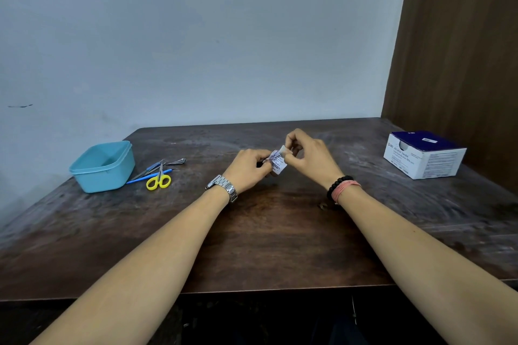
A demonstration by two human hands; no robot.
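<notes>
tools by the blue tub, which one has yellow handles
The scissors: they alone have yellow loop handles. The thin tool beside them is blue, and the clipper is bare metal.

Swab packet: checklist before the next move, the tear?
1. Lower grip: left hand pinches the packet: ok.
2. Upper grip: right hand pinches its top corner: ok.
3. Tear started: cannot tell, the fingers hide that edge.
4. Packet off the table: ok, it is held above the surface.
5. Scissors and the other tools lie by the tub, apart from both hands: ok.
6. Box at the right, apart from the hands: ok.
</notes>
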